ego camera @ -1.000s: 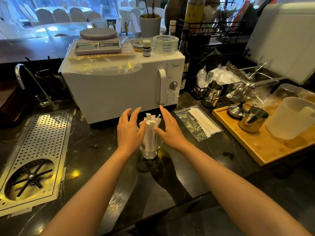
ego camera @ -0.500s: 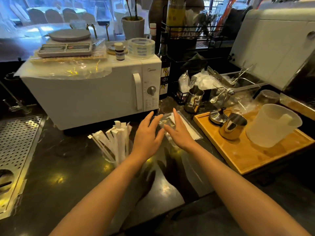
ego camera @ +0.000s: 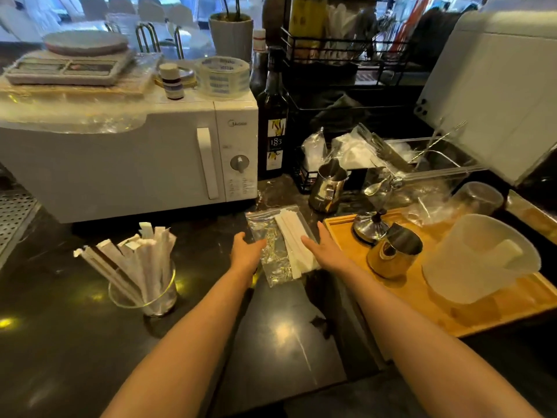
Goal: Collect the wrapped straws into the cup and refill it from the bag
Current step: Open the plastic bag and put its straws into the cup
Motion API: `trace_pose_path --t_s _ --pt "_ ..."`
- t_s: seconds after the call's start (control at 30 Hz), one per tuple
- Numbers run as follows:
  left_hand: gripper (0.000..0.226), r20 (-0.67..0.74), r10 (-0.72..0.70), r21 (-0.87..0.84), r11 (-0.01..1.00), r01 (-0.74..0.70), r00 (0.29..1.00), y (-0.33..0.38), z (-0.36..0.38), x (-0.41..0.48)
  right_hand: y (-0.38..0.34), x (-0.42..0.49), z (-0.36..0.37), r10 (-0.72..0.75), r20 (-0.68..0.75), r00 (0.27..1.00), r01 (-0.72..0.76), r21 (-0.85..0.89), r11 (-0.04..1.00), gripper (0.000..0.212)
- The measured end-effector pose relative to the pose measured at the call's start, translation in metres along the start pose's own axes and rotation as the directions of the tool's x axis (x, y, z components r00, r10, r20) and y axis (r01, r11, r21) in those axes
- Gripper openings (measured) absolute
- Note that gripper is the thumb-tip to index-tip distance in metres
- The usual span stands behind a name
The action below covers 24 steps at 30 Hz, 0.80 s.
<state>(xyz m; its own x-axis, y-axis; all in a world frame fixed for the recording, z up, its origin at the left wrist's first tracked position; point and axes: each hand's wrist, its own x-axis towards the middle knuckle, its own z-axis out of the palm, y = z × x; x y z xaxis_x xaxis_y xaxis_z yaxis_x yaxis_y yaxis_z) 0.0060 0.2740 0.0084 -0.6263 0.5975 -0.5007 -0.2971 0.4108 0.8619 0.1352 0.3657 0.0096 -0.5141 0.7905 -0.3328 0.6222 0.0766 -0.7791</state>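
Both hands are open: left hand (ego camera: 245,254) and right hand (ego camera: 327,251) touch the sides of the bag (ego camera: 278,245); the cup (ego camera: 147,292) stands apart near the bench's left edge

Café bar counter: microwave (ego camera: 126,158), syrup bottle (ego camera: 273,116), milk jugs (ego camera: 327,188) (dining chairs (ego camera: 120,7) beyond).

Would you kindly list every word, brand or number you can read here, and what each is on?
"183": label of the dark bottle beside the microwave.
Brand badge on the microwave: too blurred to read.
Print on the tape roll, small bottle, scale and microwave dial panel: too small or blurred.
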Motion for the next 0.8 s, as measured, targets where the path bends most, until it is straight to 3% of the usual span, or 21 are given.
trace_pose_path --t_s 0.1,0.27,0.4,0.47,0.5,0.6,0.8 --pt "0.076 -0.04 -0.067 -0.047 0.997 0.065 0.997 -0.004 0.006 0.013 0.003 0.01 0.0 0.04 0.022 0.999 -0.04 -0.024 0.999 0.07" --pt "0.069 -0.051 -0.132 -0.078 0.989 0.128 0.99 -0.005 0.01 0.027 0.001 0.026 0.0 0.127 -0.068 0.99 -0.123 0.06 0.991 0.07" --pt "0.027 -0.022 -0.174 -0.09 0.981 0.172 0.984 -0.006 0.015 0.029 0.0 0.037 0.0 0.209 -0.103 0.972 -0.209 0.007 0.978 0.061" --pt "0.009 -0.013 -0.184 -0.057 0.981 0.183 0.983 -0.005 0.017 0.027 0.001 0.042 0.001 0.242 -0.094 0.966 -0.245 -0.021 0.969 0.036" --pt "0.017 0.004 -0.189 -0.033 0.981 0.189 0.982 -0.005 0.018 0.027 0.001 0.042 0.002 0.259 -0.09 0.962 -0.263 -0.029 0.964 0.019" --pt "0.018 0.093 -0.206 0.043 0.978 0.202 0.974 -0.005 0.021 0.026 0.004 0.047 0.006 0.302 -0.067 0.951 -0.303 -0.01 0.953 0.026" --pt "0.028 0.141 -0.201 0.098 0.977 0.188 0.969 -0.006 0.018 0.025 0.001 0.045 0.006 0.327 0.036 0.944 -0.328 0.006 0.945 0.027"
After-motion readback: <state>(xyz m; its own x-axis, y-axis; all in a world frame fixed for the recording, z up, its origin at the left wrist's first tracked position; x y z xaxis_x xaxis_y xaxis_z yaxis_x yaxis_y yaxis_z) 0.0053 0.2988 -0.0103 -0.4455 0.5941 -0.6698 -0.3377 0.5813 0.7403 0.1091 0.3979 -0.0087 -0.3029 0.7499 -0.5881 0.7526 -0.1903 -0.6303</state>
